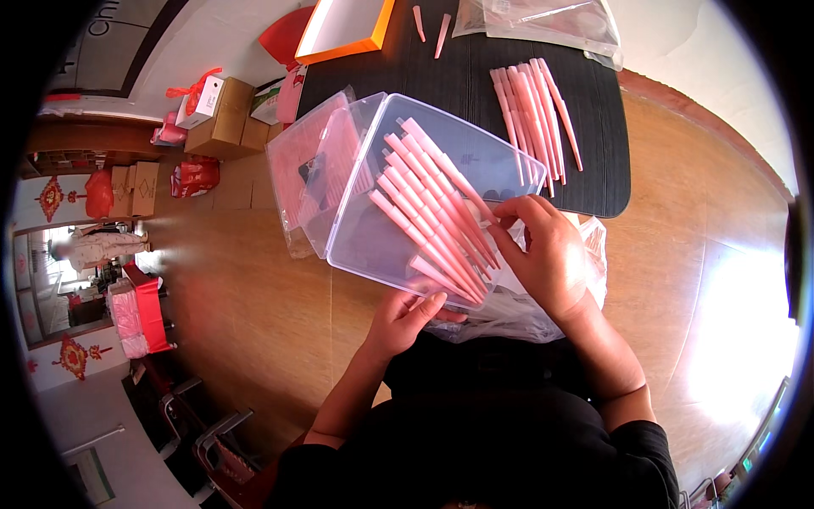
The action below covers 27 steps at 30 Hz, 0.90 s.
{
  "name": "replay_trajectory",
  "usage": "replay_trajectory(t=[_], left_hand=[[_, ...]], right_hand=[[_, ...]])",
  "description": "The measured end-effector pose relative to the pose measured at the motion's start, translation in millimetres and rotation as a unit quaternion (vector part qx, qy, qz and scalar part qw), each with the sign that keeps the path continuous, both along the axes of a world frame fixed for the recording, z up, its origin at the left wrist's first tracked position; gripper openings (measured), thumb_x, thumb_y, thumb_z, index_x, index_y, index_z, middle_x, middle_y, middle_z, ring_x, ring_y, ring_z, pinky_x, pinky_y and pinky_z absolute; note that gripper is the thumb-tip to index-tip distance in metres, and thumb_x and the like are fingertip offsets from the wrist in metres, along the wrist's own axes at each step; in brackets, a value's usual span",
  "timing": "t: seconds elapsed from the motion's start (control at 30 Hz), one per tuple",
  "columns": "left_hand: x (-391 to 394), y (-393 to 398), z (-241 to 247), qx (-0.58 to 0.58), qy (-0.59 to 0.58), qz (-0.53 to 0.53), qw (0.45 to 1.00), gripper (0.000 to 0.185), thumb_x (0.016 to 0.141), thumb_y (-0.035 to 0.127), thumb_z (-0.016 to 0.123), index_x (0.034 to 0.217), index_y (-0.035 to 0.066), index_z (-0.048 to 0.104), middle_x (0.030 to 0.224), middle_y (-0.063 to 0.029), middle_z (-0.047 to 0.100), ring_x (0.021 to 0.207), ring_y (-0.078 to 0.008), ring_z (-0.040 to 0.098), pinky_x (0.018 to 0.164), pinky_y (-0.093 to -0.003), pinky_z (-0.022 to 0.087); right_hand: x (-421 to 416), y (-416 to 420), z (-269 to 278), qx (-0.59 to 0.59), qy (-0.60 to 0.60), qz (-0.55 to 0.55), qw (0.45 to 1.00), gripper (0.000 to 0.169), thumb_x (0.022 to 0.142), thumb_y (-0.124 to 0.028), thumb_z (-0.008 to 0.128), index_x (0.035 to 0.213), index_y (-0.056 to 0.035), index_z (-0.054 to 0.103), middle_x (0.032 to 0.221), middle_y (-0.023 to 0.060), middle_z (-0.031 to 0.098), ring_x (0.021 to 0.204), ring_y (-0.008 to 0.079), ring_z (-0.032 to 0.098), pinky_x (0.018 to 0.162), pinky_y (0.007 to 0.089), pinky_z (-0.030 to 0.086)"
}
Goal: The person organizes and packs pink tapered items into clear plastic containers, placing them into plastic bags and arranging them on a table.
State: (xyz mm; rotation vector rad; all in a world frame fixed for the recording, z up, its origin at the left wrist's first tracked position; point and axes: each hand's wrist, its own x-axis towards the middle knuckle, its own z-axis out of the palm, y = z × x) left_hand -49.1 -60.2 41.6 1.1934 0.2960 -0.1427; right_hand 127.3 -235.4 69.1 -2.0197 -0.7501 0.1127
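An open, clear hinged plastic case is tilted over the near side of the black table, its lid spread to the left. Inside its tray lie several long, tapered pink sticks, side by side on a slant. My left hand grips the tray's lower edge, thumb on top. Fingers and thumb of my right hand pinch the thin end of one pink stick at the tray's right side. On the black table a bunch of similar pink sticks fans out beyond my right hand.
An orange-edged open box, two short pink pieces and a clear plastic bag are on the table's far part. Crumpled clear plastic lies by my lap. Cartons stand at the left wall. Farther left is a person.
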Motion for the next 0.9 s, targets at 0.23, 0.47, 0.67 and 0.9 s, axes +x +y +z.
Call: replay_trajectory(t=[0.23, 0.47, 0.67, 0.9], left_hand=[[-1.6, 0.8, -10.9, -0.036, 0.027, 0.004, 0.999, 0.033, 0.106, 0.01, 0.047, 0.134, -0.006, 0.05, 0.13, -0.0167, 0.059, 0.116, -0.0283, 0.063, 0.093, -0.044, 0.059], [-2.1, 3.7, -18.1, -0.126, 0.032, 0.026, 0.991, 0.033, 0.107, 0.013, 0.043, 0.135, -0.004, 0.05, 0.133, -0.0157, 0.058, 0.117, -0.0295, 0.063, 0.093, -0.0443, 0.06], [0.1, 2.6, -18.2, -0.127, 0.023, 0.016, 0.992, 0.035, 0.108, 0.016, 0.042, 0.136, -0.005, 0.049, 0.133, -0.0146, 0.058, 0.117, -0.0274, 0.063, 0.093, -0.0432, 0.06], [-0.3, -1.9, -17.9, -0.15, 0.003, 0.032, 0.988, 0.036, 0.108, 0.018, 0.044, 0.134, -0.004, 0.052, 0.129, -0.0137, 0.061, 0.116, -0.026, 0.064, 0.092, -0.0428, 0.06]], right_hand=[[0.8, -3.0, 8.2, 0.005, 0.078, -0.01, 0.997, 0.016, 0.084, -0.009, 0.074, 0.096, -0.0039, 0.066, 0.084, 0.0072, 0.068, 0.068, 0.0207, 0.064, 0.062, 0.0329, 0.05], [29.8, -24.4, 4.9, 0.077, 0.129, -0.089, 0.985, 0.012, 0.084, -0.006, 0.075, 0.095, -0.0046, 0.069, 0.078, -0.0005, 0.066, 0.056, 0.005, 0.044, 0.052, 0.0223, 0.038], [107.6, -62.4, -28.5, -0.048, -0.013, -0.194, 0.98, 0.015, 0.088, -0.018, 0.071, 0.095, -0.0047, 0.07, 0.082, 0.0066, 0.07, 0.062, 0.0182, 0.059, 0.062, 0.0325, 0.049], [102.7, -59.5, -19.9, -0.096, -0.097, -0.185, 0.973, 0.021, 0.093, -0.021, 0.068, 0.103, -0.003, 0.069, 0.096, 0.0103, 0.069, 0.067, 0.0214, 0.062, 0.065, 0.0335, 0.051]])
